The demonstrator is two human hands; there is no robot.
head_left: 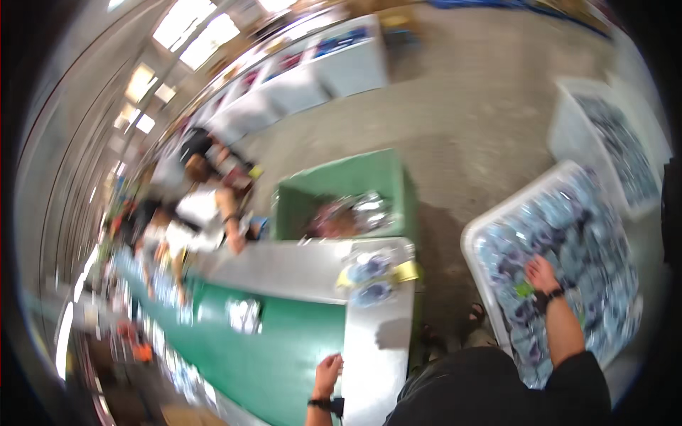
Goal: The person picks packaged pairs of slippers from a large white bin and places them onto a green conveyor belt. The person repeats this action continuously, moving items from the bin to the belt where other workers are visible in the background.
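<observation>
One green belt [284, 362], metal ledge [371, 369] alongside, grey-brown floor [483, 106] beyond

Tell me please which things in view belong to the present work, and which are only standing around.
Work in hand:
- bluish packages, at the right hand
- white tub holding them
- green belt, near the left hand

Apparently just around:
- green bin
- white bins at the back
</observation>
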